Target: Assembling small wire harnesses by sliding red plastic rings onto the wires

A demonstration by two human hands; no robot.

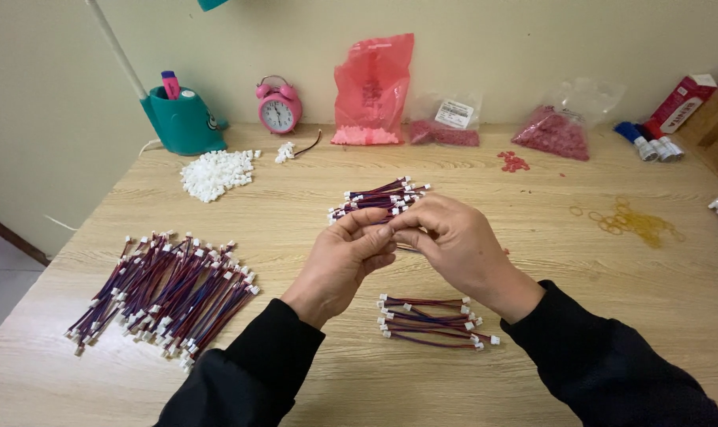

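Hands: left, right, grips pinching wire bundle.

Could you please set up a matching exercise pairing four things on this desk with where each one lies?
Things:
1. alarm clock
2. big heap of wire leads
3. rubber bands
4. small row of wire leads

Places:
A. near desk edge, below both hands
B. back of desk, by the wall
C. right side of desk
D. left side of desk

Pairs: 1-B, 2-D, 3-C, 4-A
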